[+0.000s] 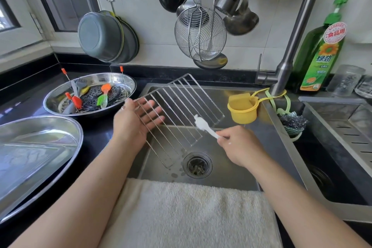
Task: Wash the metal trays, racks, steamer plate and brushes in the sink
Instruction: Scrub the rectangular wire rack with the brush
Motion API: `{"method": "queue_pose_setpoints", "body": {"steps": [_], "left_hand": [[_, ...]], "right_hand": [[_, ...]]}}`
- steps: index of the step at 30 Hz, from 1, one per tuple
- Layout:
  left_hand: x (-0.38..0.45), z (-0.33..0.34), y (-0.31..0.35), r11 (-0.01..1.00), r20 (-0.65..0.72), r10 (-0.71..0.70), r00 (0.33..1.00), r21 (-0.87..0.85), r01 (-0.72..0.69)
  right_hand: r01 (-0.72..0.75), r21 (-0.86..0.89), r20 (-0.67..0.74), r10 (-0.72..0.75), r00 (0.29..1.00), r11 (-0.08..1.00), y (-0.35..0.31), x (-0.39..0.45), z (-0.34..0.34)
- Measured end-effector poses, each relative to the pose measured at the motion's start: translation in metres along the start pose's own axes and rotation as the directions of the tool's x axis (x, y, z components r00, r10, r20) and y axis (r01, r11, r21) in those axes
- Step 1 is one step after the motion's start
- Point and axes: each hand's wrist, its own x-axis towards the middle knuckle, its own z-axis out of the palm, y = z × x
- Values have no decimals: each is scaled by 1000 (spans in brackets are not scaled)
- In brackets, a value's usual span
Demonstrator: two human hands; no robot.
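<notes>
A wire rack (177,106) stands tilted over the steel sink (237,167). My left hand (134,119) supports it from behind with straight fingers, thumb at its left edge. My right hand (239,145) pinches the handle of a small white brush (201,124), whose foamy head touches the rack's lower right wires. On the counter to the left, a round metal tray (60,104) holds a perforated steamer plate (94,94) and several orange and green silicone brushes (104,94). A larger metal tray (36,147) lies nearer me at the far left.
A white towel (181,213) drapes over the sink's front edge. The tap (289,46) rises at the right, with a yellow cup (243,110) and a steel scourer (291,123) hanging from it. A green detergent bottle (320,52) stands behind. Ladles and a wire skimmer (199,34) hang above.
</notes>
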Motion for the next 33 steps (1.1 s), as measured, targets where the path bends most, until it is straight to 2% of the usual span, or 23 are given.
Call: {"method": "queue_pose_setpoints", "body": {"steps": [2, 4, 6, 9, 11, 14, 17, 20, 23, 27, 31, 33], "left_hand": [[4, -6, 3, 1000, -64, 10, 998, -25, -11], [4, -5, 2, 1000, -67, 6, 998, -18, -7], [3, -2, 0, 1000, -24, 8, 1000, -12, -8], [0, 3, -1, 999, 76, -22, 997, 27, 20], [-4, 6, -5, 992, 155, -74, 985, 113, 57], [-9, 10, -11, 960, 273, -163, 948, 267, 88], [-10, 11, -14, 942, 314, -189, 930, 327, 80], [-9, 9, -12, 945, 301, -166, 939, 322, 63], [-9, 7, -9, 955, 278, -146, 949, 289, 62], [-10, 7, -7, 974, 218, -101, 971, 221, 51], [1, -2, 0, 1000, 34, -21, 999, 6, 21], [5, -7, 2, 999, -28, 3, 1000, -34, -4]], "right_hand": [[-58, -32, 89, 61, 994, 998, 5, 3, -1], [-95, -33, 108, 98, 989, 995, 8, 4, -2], [-92, -29, 78, 94, 992, 995, 9, 4, -3], [-10, 125, -12, 11, 1000, 992, 3, 1, -2], [21, 202, -76, -5, 997, 979, -1, 1, -2], [47, 203, -134, -20, 991, 978, -2, 5, 2], [53, 211, -160, -19, 987, 976, 0, 5, 1], [82, 259, -209, -27, 977, 962, 0, 4, -1], [44, 231, -238, 13, 971, 972, 3, 7, 1], [-52, 225, -118, 80, 990, 973, 4, 6, -1], [-82, 131, -43, 88, 995, 988, 7, 3, -3], [-114, 91, 3, 114, 993, 989, 11, 3, -5]]}}
